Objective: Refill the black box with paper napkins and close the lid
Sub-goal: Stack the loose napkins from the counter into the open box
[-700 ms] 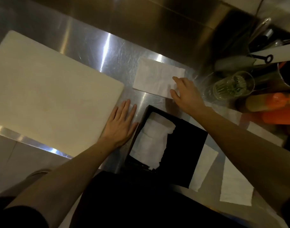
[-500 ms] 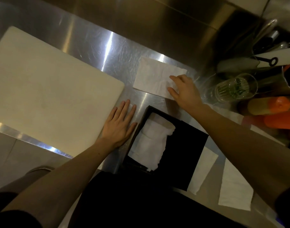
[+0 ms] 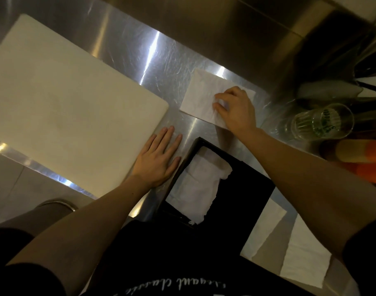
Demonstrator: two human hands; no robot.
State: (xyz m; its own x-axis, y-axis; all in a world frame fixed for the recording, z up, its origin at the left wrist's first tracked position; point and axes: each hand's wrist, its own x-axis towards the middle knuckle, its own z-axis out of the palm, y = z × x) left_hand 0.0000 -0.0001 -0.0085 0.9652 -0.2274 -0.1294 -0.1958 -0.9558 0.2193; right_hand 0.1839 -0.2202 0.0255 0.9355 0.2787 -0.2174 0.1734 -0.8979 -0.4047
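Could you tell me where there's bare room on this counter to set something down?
Free: steel counter behind the cutting board, left of the napkin the right hand pinches; the board is bare too. Crowded: glass and bottles at right, loose napkins right of the black box, left hand between board and box.

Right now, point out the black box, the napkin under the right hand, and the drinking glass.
black box (image 3: 217, 150), head view, far rim.
napkin (image 3: 200, 97), head view, bare left half.
glass (image 3: 323, 121), head view, clear side wall.
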